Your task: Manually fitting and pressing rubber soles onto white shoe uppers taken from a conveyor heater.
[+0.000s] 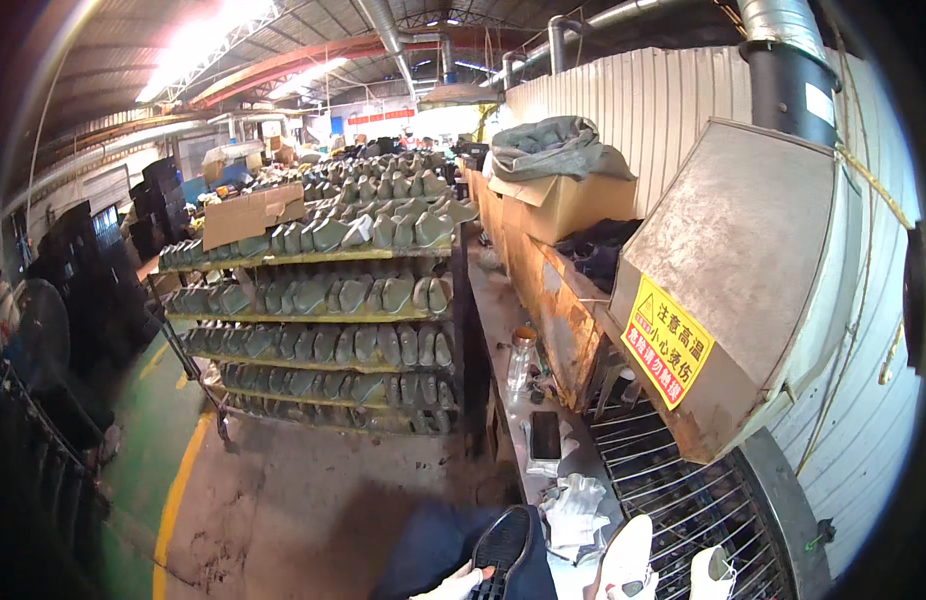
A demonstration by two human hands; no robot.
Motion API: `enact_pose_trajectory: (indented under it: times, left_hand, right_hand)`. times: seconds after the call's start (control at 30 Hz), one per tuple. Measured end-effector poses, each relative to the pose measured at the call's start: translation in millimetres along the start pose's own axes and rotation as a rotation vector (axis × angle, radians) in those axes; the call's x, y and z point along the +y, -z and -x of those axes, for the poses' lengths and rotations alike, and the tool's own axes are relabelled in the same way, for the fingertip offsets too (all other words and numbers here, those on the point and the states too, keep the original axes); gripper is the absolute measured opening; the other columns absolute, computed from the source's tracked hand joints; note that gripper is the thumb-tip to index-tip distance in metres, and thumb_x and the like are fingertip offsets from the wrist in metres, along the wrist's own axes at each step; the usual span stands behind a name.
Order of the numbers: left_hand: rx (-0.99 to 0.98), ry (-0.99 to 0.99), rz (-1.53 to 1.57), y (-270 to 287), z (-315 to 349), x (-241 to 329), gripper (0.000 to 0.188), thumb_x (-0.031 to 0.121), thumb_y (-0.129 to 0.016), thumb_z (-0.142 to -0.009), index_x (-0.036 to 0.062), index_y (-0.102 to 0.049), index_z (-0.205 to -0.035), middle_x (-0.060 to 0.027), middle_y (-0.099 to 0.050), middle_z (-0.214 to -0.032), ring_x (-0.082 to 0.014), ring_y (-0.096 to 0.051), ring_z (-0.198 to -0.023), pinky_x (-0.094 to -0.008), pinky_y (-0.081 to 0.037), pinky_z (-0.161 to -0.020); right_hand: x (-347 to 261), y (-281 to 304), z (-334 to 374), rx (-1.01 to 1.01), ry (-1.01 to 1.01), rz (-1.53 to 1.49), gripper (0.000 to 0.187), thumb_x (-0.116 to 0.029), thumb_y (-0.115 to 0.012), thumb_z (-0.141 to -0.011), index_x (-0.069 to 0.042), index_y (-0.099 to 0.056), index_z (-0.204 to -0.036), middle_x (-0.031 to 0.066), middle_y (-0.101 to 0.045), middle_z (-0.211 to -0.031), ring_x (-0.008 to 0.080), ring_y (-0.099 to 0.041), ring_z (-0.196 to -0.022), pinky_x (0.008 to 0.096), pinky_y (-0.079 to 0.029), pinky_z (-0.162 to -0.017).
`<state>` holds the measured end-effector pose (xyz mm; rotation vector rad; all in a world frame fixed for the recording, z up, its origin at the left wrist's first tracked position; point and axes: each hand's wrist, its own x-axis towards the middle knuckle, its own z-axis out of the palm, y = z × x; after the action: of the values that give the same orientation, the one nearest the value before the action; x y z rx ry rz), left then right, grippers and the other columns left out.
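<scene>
At the lower edge, my left hand, in a white glove with a bare fingertip showing, grips a black shoe sole. The thumb presses on its ridged face, and the sole stands tilted in front of dark blue cloth. Right of it, a white shoe sits at the edge of a wire rack conveyor. A second white shoe rests farther right on the wires, cut off by the lower edge. My right hand cannot be made out.
Crumpled clear plastic, a phone and a bottle lie along the narrow bench. A metal hood with a yellow warning label overhangs the conveyor. Ahead stands a shelf rack of grey-green shoe lasts; a cardboard box holds cloth.
</scene>
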<state>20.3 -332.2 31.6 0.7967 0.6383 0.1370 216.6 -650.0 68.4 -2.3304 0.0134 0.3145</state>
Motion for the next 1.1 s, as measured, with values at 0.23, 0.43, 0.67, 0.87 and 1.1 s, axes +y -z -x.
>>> enact_pose_trajectory:
  times: [0.23,0.43,0.67,0.87,1.1]
  left_hand:
    - [-0.192,0.061,0.078,20,-10,-5,0.075,0.019,-0.071,-0.11,0.0082,-0.034,-0.175,-0.006,-0.059,-0.162,-0.0196,-0.058,-0.143,-0.0374,-0.042,-0.125]
    - [-0.054,-0.492,-0.017,-19,7,118,0.082,0.011,-0.079,-0.095,0.0081,-0.041,-0.168,-0.006,-0.064,-0.152,-0.0193,-0.061,-0.136,-0.0396,-0.047,-0.119]
    - [0.042,-0.594,-0.093,-27,24,187,0.074,-0.007,-0.066,-0.094,0.0045,-0.047,-0.164,-0.0055,-0.066,-0.147,-0.0173,-0.063,-0.132,-0.0364,-0.047,-0.118]
    - [0.042,-0.644,-0.064,-37,34,197,0.076,-0.008,-0.067,-0.093,0.0056,-0.047,-0.165,-0.0055,-0.066,-0.147,-0.0175,-0.063,-0.132,-0.0374,-0.046,-0.12]
    - [0.02,-0.648,-0.028,-34,11,184,0.077,-0.008,-0.067,-0.092,0.0045,-0.047,-0.166,-0.0065,-0.067,-0.147,-0.0196,-0.063,-0.132,-0.0384,-0.046,-0.12]
  right_hand:
    - [42,-19,-9,0.113,0.098,-0.123,0.122,-0.04,-0.096,-0.086,0.009,-0.026,-0.171,0.0355,-0.046,-0.166,0.041,-0.049,-0.153,0.0454,-0.044,-0.126]
    - [57,-38,-39,0.048,0.037,-0.283,0.109,-0.018,-0.094,-0.081,0.006,-0.033,-0.169,0.026,-0.053,-0.162,0.0358,-0.057,-0.147,0.0431,-0.051,-0.12]
    - [7,-21,-19,0.06,0.026,-0.412,0.099,-0.006,-0.089,-0.083,0.003,-0.038,-0.167,0.0168,-0.057,-0.152,0.0263,-0.06,-0.134,0.038,-0.052,-0.112]
    - [30,-23,-30,0.099,0.057,-0.414,0.112,-0.003,-0.09,-0.079,0.003,-0.029,-0.172,0.0277,-0.055,-0.154,0.0323,-0.069,-0.122,0.0385,-0.064,-0.093]
    - [104,-33,-55,0.206,0.166,-0.227,0.111,-0.008,-0.095,-0.079,0.004,-0.032,-0.171,0.0228,-0.061,-0.151,0.0295,-0.069,-0.122,0.039,-0.061,-0.099]
